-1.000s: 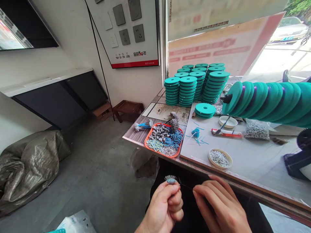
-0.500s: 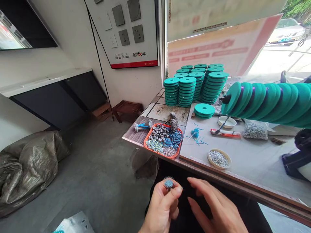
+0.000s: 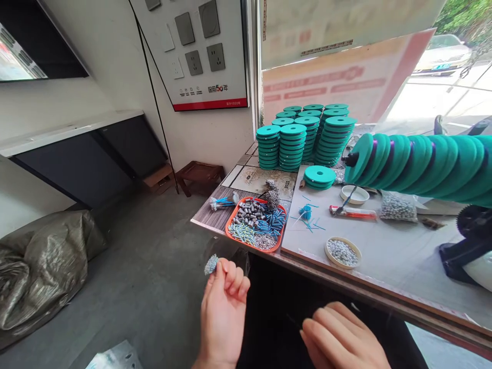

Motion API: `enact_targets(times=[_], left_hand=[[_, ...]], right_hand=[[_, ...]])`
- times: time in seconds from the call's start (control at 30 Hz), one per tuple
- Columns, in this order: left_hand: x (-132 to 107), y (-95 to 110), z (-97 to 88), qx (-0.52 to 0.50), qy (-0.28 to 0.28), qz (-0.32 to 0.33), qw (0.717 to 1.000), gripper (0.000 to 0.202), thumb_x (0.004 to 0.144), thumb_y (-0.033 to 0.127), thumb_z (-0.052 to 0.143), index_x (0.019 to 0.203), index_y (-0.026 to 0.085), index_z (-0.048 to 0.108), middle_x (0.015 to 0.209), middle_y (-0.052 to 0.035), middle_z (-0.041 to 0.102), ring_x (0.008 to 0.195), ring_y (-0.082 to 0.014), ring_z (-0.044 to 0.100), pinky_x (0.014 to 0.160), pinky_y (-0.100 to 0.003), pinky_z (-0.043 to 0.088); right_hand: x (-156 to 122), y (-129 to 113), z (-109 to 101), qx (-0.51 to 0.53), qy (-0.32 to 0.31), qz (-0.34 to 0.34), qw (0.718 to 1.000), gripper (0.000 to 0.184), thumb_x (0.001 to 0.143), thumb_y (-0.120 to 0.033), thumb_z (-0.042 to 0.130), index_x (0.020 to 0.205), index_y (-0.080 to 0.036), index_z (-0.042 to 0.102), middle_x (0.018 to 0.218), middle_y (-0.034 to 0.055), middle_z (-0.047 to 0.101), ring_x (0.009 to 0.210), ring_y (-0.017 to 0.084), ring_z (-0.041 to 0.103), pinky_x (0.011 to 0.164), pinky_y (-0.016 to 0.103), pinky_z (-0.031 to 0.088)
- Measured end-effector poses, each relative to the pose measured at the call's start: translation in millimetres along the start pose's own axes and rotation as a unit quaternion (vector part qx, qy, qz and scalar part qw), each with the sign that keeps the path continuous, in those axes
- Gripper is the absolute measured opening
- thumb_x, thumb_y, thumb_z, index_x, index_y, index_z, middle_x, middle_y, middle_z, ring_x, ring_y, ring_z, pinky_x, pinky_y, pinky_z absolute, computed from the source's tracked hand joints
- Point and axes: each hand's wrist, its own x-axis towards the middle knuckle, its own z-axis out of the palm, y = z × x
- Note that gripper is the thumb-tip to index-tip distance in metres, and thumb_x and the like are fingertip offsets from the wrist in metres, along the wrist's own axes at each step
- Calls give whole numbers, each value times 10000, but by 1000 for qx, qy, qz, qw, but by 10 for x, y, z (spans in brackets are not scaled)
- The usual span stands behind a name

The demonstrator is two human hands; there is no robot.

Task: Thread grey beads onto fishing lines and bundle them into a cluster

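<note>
1. Nearest, over the dark lap, the right hand [image 3: 342, 338] has its fingers curled inward. Whether they pinch anything I cannot tell; the fingertips are partly hidden and the background is black.
2. The left hand [image 3: 225, 312] grasps a small pale-blue bundle [image 3: 211, 265] between thumb and forefinger, the other fingers loosely folded. The bundle sits beyond the table's front edge, its tufted end sticking out past the grip — likely held by so little to leave that end free.
3. At the table's edge, a shallow dish [image 3: 326, 249] holds grey beads and an orange tray [image 3: 228, 229] holds metal slugs, blue springs and other tiny parts in separate heaps. The rims presumably stop them rolling off, and the near spot suits a seated reach.
4. Behind the dish, on the pale board [image 3: 400, 251], lie a blue clump [image 3: 305, 211] with loose sticks around it and a bag of beads [image 3: 398, 207], probably spare stock.
5. Farther back, green spools [image 3: 292, 148] stand in upright columns — flat faces stack well, saving room. More spools [image 3: 418, 159] are lined up side by side on a rod, which seems to keep them aligned.
</note>
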Motion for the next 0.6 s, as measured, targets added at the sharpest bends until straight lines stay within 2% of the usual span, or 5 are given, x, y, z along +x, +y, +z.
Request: enact_targets(times=[0.03,0.07,0.17,0.27,0.6], left_hand=[[11,2,-13,27,3,-22,999,335,606,285,805,644,160,497,496,98,345,427,-28,263,398,-155,250],[14,-14,-29,60,-5,-75,995,363,584,329,814,694,161,511,481,109,333,412,-23,227,381,-151,201],[-9,-120,-72,129,-32,-180,975,473,532,439,813,676,173,451,441,129,298,391,-14,152,374,-156,104],[-32,-198,-82,144,-35,-180,972,507,523,432,814,629,182,385,439,131,285,398,-13,147,387,-166,104],[-18,-218,-91,164,-53,-189,967,433,562,407,781,732,168,463,464,125,283,422,-27,157,425,-192,109]], right_hand=[[-32,11,-2,17,-1,22,1000,214,865,-72,442,688,-181,496,529,-16,442,477,108,374,469,249,284],[-59,23,-2,36,-3,45,998,184,878,-93,438,733,-179,511,565,-6,465,499,112,397,477,248,301],[-94,50,2,67,-27,87,994,139,893,-131,444,795,-185,526,631,5,499,542,120,429,508,251,334],[-69,60,4,78,-49,100,991,149,893,-136,445,776,-195,516,644,1,511,583,132,452,545,261,353],[-57,68,6,110,-64,118,985,140,903,-147,444,784,-199,496,685,4,528,644,135,481,601,262,386]])
